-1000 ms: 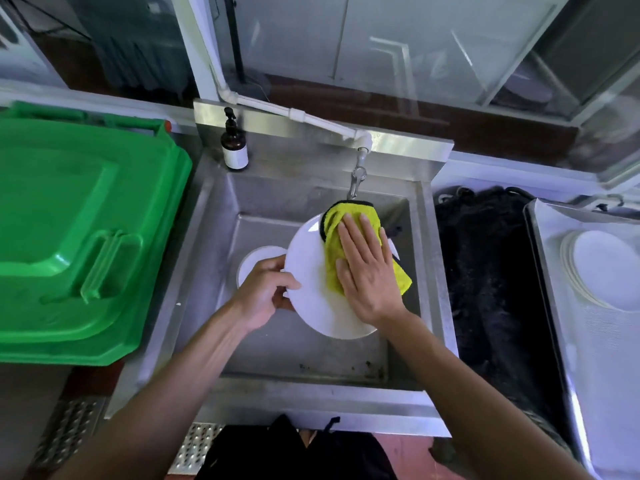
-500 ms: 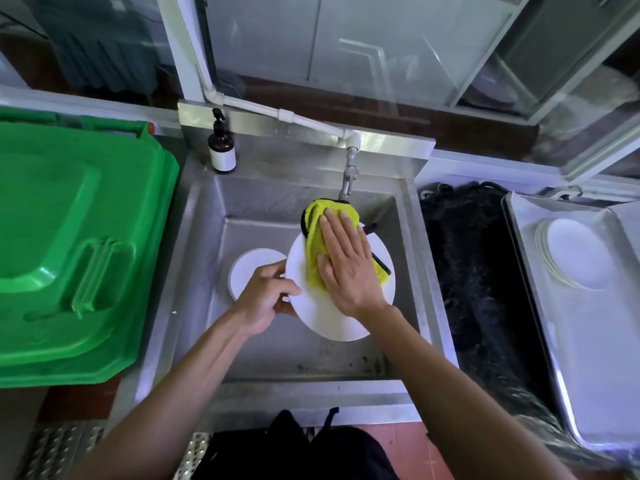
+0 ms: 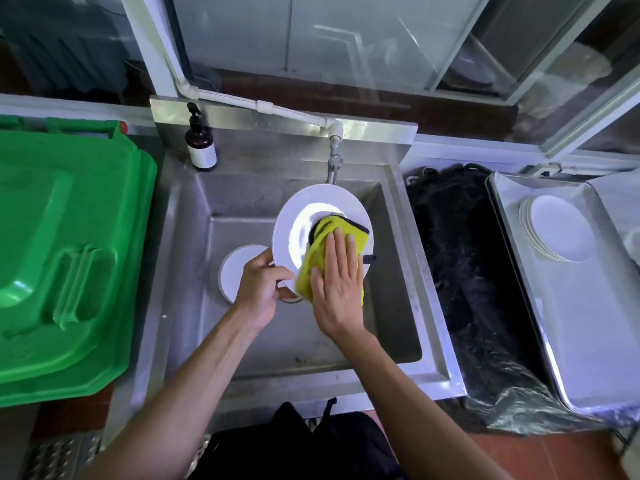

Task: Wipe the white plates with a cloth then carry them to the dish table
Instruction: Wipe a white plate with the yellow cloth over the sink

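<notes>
We now see the cloth point(image 3: 329, 251) lower on the white plate point(image 3: 313, 216) than half a second ago, its upper face bared and shiny. Our right hand point(image 3: 337, 289) presses it flat-fingered; our left hand point(image 3: 261, 289) has its grip on the rim over the sink point(image 3: 180, 271). Another plate point(image 3: 235, 271) waits below (the stack point(image 3: 554, 230) sits on the right bench), so wiping looks nearly done.

Daylight comes through the window point(image 3: 346, 39) behind the sink point(image 3: 287, 372), leaving streaky reflections on the glass. The plate point(image 3: 301, 230) glares white at its centre (detail blown out there). Wide-angle distortion bows the edges; the bin point(image 3: 62, 237) looks oversaturated, corners soft.
</notes>
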Available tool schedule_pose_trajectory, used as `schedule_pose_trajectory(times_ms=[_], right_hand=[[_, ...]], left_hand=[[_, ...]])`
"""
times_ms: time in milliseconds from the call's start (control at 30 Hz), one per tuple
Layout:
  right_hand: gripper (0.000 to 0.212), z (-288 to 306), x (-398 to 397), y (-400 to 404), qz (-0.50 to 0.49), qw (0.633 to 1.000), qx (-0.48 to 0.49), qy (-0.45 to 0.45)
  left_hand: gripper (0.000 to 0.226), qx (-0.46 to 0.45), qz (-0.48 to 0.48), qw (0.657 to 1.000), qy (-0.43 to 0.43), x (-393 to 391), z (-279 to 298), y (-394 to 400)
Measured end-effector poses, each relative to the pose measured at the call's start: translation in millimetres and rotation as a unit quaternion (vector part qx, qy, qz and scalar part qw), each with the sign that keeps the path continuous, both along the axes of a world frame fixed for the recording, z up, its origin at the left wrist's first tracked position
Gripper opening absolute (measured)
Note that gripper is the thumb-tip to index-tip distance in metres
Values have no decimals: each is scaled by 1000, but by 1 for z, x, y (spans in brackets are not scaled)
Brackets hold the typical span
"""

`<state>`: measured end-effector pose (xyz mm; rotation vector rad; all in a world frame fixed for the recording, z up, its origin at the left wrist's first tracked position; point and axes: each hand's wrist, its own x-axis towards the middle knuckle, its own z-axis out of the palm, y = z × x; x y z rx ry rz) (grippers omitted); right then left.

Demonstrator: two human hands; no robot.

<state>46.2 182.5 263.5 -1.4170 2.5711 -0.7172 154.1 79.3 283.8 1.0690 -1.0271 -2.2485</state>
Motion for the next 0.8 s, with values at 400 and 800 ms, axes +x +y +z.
schedule_pose_trajectory(times_ms=[400, 800], right_hand=[[63, -20, 4, 11, -113, 993, 15, 7], [68, 6, -31, -3, -192, 971, -58, -131]], left_hand=[[36, 21, 29, 999, -36, -7, -7, 5], [30, -30, -28, 999, -35, 7, -6, -13]])
